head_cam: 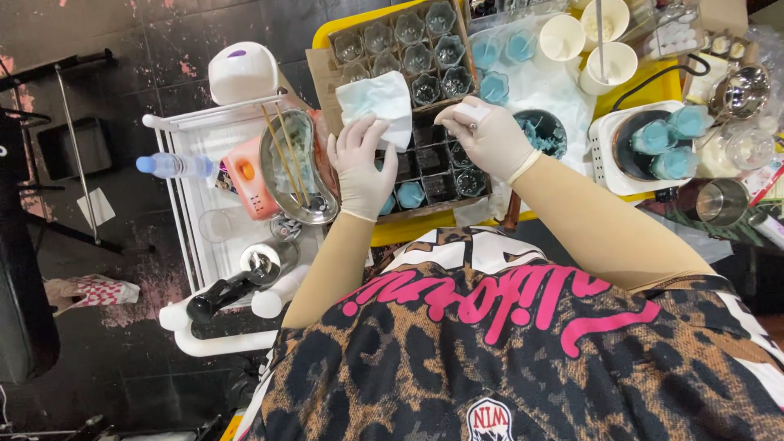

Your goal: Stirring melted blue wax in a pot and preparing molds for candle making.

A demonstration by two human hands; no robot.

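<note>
Overhead, the dark, paint-flecked floor (163, 49) fills the left of the view, with a black stand (69, 122) on it. Beside that stands a white cart (192, 220) carrying a kidney-shaped steel dish (298, 175) with two thin sticks (286, 151) lying in it, a clear bottle (175, 166) with a blue cap, an orange gadget (249, 180) and a white domed device (242, 72). Next comes the yellow table (408, 227), crowded: a cardboard tray (408, 61) of small glass cups, some holding blue wax, sits at its middle, just beside a white hotplate (608, 175) bearing two blue-filled cups (671, 139). Two white paper cups (588, 49) stand behind, and a dark bowl (543, 131) of blue bits lies between tray and hotplate. Steel cups (723, 200) crowd the right edge. Over the tray, the gloved left hand (359, 163) has its fingers closed on a white cloth (377, 102), which hides several cups. The gloved right hand (490, 135) is just beside it, fingertips pinched narrowly on a small thing I cannot make out.
</note>
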